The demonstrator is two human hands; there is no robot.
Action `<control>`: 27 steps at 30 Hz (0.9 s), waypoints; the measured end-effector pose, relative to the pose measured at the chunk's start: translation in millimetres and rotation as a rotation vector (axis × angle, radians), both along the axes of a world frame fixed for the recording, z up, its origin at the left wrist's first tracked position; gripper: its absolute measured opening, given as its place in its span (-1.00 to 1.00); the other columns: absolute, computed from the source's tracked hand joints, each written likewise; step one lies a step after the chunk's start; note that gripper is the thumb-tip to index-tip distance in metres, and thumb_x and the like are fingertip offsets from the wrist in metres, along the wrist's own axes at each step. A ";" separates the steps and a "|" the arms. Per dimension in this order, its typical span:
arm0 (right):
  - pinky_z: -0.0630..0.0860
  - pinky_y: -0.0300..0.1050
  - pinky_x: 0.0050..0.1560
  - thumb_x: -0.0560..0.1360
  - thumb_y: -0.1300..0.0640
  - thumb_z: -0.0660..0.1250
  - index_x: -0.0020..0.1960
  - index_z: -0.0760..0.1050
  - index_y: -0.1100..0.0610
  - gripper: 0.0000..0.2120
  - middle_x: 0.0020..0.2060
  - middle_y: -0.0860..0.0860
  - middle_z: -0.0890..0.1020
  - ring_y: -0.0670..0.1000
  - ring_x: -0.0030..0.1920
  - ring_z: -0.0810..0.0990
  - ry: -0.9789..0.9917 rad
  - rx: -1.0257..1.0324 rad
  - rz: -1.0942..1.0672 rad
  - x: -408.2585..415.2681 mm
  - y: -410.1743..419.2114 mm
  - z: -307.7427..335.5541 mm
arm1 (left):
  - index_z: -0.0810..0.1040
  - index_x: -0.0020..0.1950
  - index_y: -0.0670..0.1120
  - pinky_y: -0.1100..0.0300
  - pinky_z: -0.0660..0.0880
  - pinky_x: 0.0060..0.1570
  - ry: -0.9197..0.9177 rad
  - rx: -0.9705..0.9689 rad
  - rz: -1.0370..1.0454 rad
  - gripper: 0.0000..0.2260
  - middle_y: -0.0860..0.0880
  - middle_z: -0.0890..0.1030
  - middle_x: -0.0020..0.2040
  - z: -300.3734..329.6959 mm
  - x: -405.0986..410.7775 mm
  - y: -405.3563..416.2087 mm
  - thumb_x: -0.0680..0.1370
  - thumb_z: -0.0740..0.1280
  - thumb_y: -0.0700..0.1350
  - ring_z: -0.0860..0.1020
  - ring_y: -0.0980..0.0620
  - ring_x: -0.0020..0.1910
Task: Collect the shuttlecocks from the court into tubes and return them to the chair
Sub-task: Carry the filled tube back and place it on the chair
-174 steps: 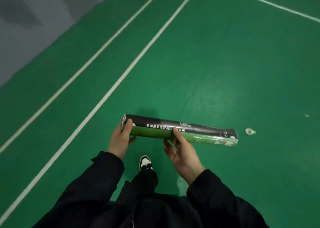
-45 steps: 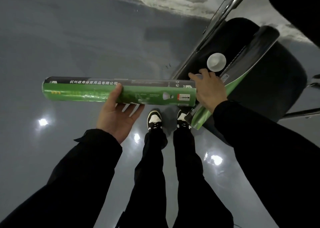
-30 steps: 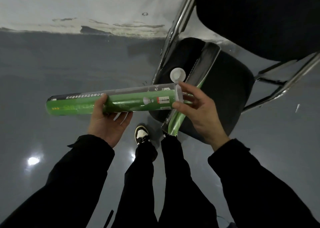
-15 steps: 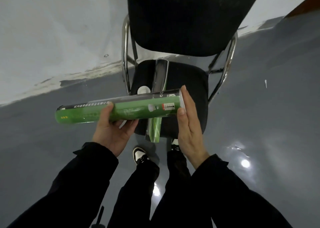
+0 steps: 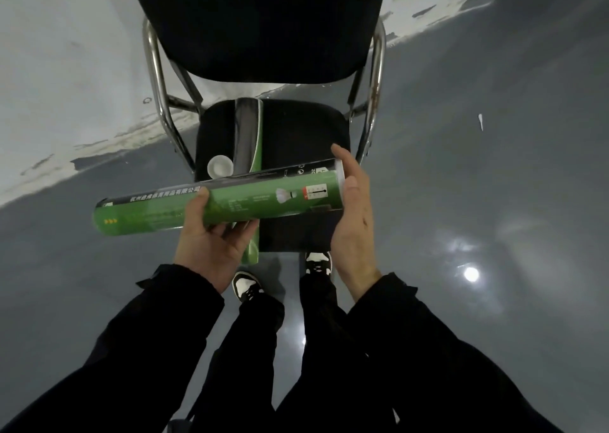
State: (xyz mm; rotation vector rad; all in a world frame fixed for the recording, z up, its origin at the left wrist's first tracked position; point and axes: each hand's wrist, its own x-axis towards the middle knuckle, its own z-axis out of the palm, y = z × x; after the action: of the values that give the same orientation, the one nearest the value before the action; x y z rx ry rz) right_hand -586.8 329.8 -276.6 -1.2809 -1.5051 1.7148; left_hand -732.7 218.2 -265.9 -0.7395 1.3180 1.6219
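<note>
I hold a green and black shuttlecock tube (image 5: 250, 202) level above the front of a black chair (image 5: 296, 129). My left hand (image 5: 211, 235) grips the tube from below near its middle. My right hand (image 5: 354, 215) lies flat against the tube's right end, where a clear cap sits. A second green and black tube (image 5: 247, 136) lies lengthwise on the seat, its near end sticking out past the front edge. A loose white cap (image 5: 220, 165) rests on the seat beside that tube. No shuttlecocks are visible.
The chair has a chrome frame (image 5: 156, 70) and a black backrest (image 5: 263, 20), and stands against a white wall (image 5: 66, 70). Glossy grey floor (image 5: 478, 202) lies all around. My two shoes (image 5: 247, 287) stand just in front of the seat.
I have walked from the green court to the chair and turned to face it. My right hand has put a cap on the tube's right end and now presses flat against it.
</note>
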 end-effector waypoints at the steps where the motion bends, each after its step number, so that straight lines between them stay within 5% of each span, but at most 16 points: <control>1: 0.52 -0.03 0.32 0.70 -0.01 -0.04 0.48 0.35 -0.07 -0.60 0.35 0.00 0.43 0.00 0.34 0.49 -0.009 0.037 0.004 3.2 4.6 -3.0 | 0.51 0.34 -0.13 0.00 0.68 0.01 -0.005 0.004 0.011 -0.58 -0.10 0.76 0.05 0.3 3.0 3.1 0.59 0.41 0.08 0.73 -0.06 0.09; 3: 0.58 0.06 0.23 0.70 0.01 -0.04 0.47 0.35 0.08 -0.58 0.32 0.08 0.45 0.09 0.28 0.53 -0.004 0.082 0.034 7.9 12.2 -8.2 | 0.49 0.40 -0.13 -0.03 0.68 0.05 -0.006 0.006 0.034 -0.53 -0.11 0.74 0.13 0.5 7.6 8.6 0.58 0.42 0.07 0.72 -0.08 0.11; 6: 0.53 0.26 0.26 0.70 -0.06 -0.04 0.46 0.34 -0.04 -0.60 0.33 0.08 0.46 0.16 0.29 0.52 0.009 0.123 0.097 13.0 21.5 -13.8 | 0.48 0.44 -0.13 -0.06 0.67 0.08 -0.017 0.000 0.051 -0.49 -0.11 0.72 0.17 -1.5 12.3 12.7 0.57 0.43 0.07 0.72 -0.08 0.10; 12: 0.58 0.31 0.12 0.65 -0.15 0.09 0.36 0.36 -0.18 -0.70 0.24 0.11 0.44 0.21 0.21 0.54 0.006 0.097 0.158 17.4 34.2 -19.9 | 0.44 0.50 -0.14 -0.04 0.67 0.06 -0.022 0.013 0.043 -0.44 -0.15 0.61 0.37 -4.6 11.5 18.6 0.56 0.44 0.06 0.70 -0.10 0.16; 19: 0.62 0.26 0.14 0.54 -0.37 0.24 0.30 0.36 -0.38 -0.66 0.27 0.04 0.48 0.19 0.27 0.56 -0.102 0.118 0.049 17.3 41.2 -21.6 | 0.47 0.46 -0.09 -0.22 0.62 0.15 -0.055 -0.033 0.056 -0.34 -0.17 0.64 0.30 -25.0 -8.8 19.3 0.46 0.54 0.18 0.68 -0.20 0.21; 23: 0.62 0.28 0.12 0.58 -0.30 0.25 0.32 0.40 -0.24 -0.65 0.24 0.10 0.51 0.21 0.22 0.59 -0.085 0.103 0.026 30.6 55.0 -24.4 | 0.37 0.48 0.10 -0.17 0.66 -0.03 0.183 -0.401 0.214 -0.13 -0.01 0.55 0.31 -42.3 -63.2 -5.6 0.27 0.58 0.36 0.62 -0.07 0.18; 27: 0.63 0.25 0.14 0.58 -0.20 0.25 0.30 0.41 -0.26 -0.70 0.27 0.08 0.49 0.18 0.26 0.57 -0.086 0.040 0.057 32.1 59.0 -25.6 | 0.57 0.08 0.08 0.01 0.64 0.06 0.196 -0.446 0.118 -0.67 0.02 0.65 0.09 -64.9 -86.4 -24.6 0.47 0.50 0.24 0.65 0.05 0.13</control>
State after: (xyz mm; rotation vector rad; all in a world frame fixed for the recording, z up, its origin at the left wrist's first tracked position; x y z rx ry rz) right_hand -554.7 388.8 -302.2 -1.3180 -1.6323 1.6751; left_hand -819.1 193.5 -330.8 -0.9548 1.8425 1.5361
